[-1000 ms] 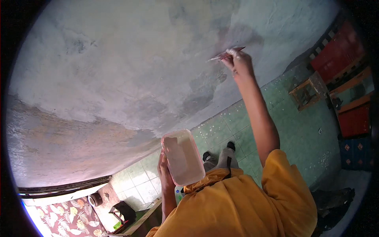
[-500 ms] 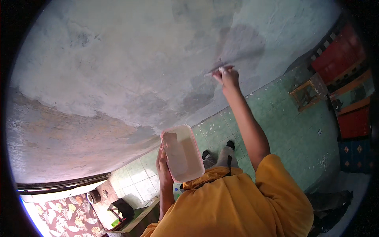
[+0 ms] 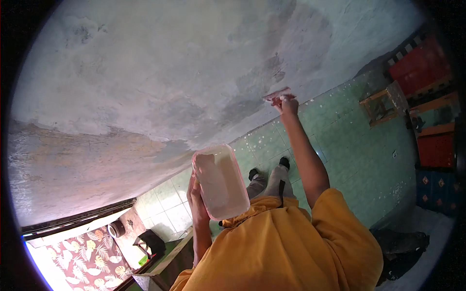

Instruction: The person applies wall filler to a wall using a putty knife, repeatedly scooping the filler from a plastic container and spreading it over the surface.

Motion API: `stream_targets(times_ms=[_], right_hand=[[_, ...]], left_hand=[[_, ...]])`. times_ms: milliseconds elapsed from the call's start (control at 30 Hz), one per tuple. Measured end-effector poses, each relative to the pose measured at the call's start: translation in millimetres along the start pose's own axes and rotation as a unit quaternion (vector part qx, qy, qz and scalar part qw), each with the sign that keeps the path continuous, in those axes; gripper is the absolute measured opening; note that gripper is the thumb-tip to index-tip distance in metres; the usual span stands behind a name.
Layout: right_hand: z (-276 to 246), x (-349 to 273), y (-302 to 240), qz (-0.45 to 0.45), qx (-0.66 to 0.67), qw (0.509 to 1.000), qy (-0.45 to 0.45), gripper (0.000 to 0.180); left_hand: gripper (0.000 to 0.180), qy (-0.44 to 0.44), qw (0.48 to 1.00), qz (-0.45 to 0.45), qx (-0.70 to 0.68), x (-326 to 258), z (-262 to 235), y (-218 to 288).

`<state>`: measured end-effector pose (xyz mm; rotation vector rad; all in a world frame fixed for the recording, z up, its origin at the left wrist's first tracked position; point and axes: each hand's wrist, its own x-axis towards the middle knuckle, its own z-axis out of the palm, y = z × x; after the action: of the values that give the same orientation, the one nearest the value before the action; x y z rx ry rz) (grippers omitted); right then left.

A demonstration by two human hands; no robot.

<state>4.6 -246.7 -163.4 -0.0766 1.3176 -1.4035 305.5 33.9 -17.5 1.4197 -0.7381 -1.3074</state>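
A wall [image 3: 145,72] with patchy grey plaster fills the upper part of the view. My right hand [image 3: 288,105] grips a flat, reddish putty scraper [image 3: 278,94] whose wide edge lies at or very close to the lower wall; touching or just apart, I cannot tell. Darker damp-looking patches show beside it. My left hand [image 3: 196,198] holds a clear pinkish rectangular plastic container [image 3: 238,180] from its left side, in front of my body. Pale grey paste [image 3: 211,182] lies along the container's left part. The fingers under the container are hidden.
Green floor tiles [image 3: 335,140] spattered with white spots run along the wall's foot. A small wooden stool [image 3: 381,107] and red-panelled furniture [image 3: 421,70] stand at the right. Lower left are a black bag [image 3: 150,242] and a leaf-patterned mat [image 3: 87,257].
My right hand has moved the scraper down the wall and slightly right, and its flat face now shows more. The container in my left hand has shifted slightly up and left.
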Motion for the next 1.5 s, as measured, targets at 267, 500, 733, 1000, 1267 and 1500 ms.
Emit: stream_targets(times_ms=[267,500,733,1000,1267,1500], right_hand=[[50,-3,-19,-0.072,-0.011,0.996,-0.049,0.009],[71,-139,-156,-0.244,0.061,0.956,-0.151,0.018],[35,-76,-80,-0.189,0.023,0.979,-0.077,0.018],[87,-106,-95,-0.149,-0.008,0.981,-0.126,0.011],[65,-203,-160,-0.226,0.048,0.935,-0.269,0.028],[-60,-247,-90,-0.042,-0.204,0.928,-0.309,0.031]], left_hand=[[0.074,0.053,0.998,-0.026,-0.003,-10,-10,-5],[0.069,-0.006,0.999,-0.045,-0.015,-1,-2,2],[0.067,-0.042,0.999,0.019,0.002,-3,2,9],[0.066,0.007,0.998,0.049,-0.035,-29,1,5],[0.062,0.01,0.988,0.072,-0.134,-11,18,-13],[0.056,0.012,0.995,0.018,-0.102,-20,56,-24]])
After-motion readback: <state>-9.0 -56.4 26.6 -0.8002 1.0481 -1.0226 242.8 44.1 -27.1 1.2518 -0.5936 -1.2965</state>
